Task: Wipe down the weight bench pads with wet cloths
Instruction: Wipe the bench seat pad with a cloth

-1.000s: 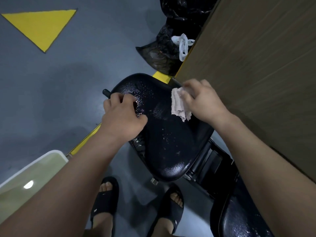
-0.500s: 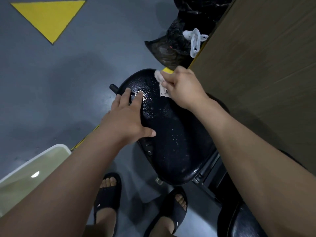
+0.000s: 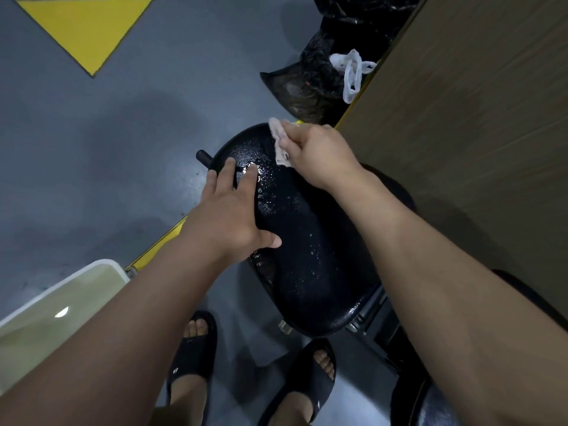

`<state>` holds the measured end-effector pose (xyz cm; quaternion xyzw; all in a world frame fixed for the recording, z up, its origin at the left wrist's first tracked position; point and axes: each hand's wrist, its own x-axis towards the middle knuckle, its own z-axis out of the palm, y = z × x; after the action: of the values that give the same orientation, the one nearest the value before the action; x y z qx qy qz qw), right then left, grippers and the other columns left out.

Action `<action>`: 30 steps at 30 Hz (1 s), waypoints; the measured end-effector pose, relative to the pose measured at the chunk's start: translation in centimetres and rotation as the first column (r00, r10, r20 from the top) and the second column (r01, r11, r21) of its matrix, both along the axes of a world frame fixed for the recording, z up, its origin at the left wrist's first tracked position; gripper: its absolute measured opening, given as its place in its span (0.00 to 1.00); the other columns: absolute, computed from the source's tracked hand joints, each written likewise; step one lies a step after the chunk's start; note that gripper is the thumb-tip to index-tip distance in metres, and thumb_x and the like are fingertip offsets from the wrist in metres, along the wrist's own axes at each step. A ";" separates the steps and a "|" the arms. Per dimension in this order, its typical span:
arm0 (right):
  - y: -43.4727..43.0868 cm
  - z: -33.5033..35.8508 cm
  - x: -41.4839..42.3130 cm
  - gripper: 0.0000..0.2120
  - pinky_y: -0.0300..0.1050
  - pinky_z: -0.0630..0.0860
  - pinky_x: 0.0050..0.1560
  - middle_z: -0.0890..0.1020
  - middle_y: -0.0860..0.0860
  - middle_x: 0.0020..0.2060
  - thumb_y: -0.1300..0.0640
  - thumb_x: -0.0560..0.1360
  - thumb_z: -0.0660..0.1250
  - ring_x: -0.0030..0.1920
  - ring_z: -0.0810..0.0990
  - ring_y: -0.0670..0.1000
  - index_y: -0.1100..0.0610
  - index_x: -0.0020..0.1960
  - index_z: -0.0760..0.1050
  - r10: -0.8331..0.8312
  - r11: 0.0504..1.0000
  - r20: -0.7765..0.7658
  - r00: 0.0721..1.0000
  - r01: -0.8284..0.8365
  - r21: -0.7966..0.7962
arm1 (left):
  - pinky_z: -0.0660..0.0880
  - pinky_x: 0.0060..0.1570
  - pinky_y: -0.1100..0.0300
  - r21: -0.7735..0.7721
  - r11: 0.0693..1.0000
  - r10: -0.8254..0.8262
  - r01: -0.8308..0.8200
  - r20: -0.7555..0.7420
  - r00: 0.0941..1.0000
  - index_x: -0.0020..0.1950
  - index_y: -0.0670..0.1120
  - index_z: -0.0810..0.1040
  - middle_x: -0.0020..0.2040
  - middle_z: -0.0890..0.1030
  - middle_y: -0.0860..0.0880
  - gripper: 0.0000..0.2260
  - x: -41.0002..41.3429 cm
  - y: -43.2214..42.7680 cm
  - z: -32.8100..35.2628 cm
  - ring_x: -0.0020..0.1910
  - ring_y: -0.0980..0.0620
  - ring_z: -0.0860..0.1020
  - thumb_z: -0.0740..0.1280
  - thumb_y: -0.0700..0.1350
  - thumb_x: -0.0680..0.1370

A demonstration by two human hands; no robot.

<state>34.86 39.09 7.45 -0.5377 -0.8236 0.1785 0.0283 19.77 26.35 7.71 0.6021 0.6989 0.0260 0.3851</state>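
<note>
A black bench pad [image 3: 310,256] lies in front of me, glistening with water drops. My right hand [image 3: 319,155] grips a small pale wet cloth [image 3: 279,139] and holds it against the pad's far end. My left hand [image 3: 229,216] rests flat on the pad's left edge, fingers straight and thumb spread onto the pad. A second black pad [image 3: 430,401] shows at the bottom right, partly hidden by my right arm.
A white tub of water [image 3: 46,321] stands on the floor at the lower left. Black bin bags [image 3: 310,84] with a white bag handle lie beyond the pad. A brown wooden wall [image 3: 479,133] runs along the right. My sandalled feet stand under the pad.
My right hand carried the cloth from the pad's right side up to its far end. My left hand went from curled on the pad's edge to flat with straight fingers.
</note>
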 end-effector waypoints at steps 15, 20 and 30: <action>-0.1 0.7 2.4 0.21 0.45 0.71 0.64 0.79 0.53 0.69 0.52 0.84 0.61 0.69 0.75 0.57 0.43 0.77 0.69 -0.068 0.989 -0.022 0.997 0.065 -0.130 | 0.56 0.78 0.48 0.027 0.985 0.170 -0.172 0.047 0.984 0.83 0.50 0.39 0.83 0.41 0.47 0.64 -1.9 0.3 -0.8 0.82 0.42 0.50 0.82 0.60 0.64; -0.3 1.1 1.9 0.19 0.42 0.70 0.58 0.82 0.53 0.65 0.54 0.84 0.61 0.65 0.77 0.57 0.45 0.73 0.74 0.000 0.996 -0.022 1.000 -0.001 -0.084 | 0.61 0.77 0.44 0.063 0.985 0.158 -0.158 0.013 0.987 0.83 0.48 0.38 0.84 0.42 0.47 0.65 -1.7 0.6 -1.8 0.81 0.39 0.55 0.83 0.59 0.63; 2.1 1.0 1.0 0.16 0.46 0.70 0.48 0.83 0.57 0.53 0.49 0.85 0.58 0.49 0.77 0.58 0.50 0.65 0.80 -0.125 0.972 0.117 0.985 0.145 -0.184 | 0.67 0.73 0.41 0.059 0.995 0.086 -0.081 -0.086 0.993 0.83 0.46 0.39 0.82 0.44 0.45 0.67 -1.6 1.7 -1.5 0.78 0.37 0.59 0.82 0.63 0.61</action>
<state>35.81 41.17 8.42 -0.6012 -0.7644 0.2263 -0.0549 18.18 28.02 6.21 0.5834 0.7388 0.0347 0.3354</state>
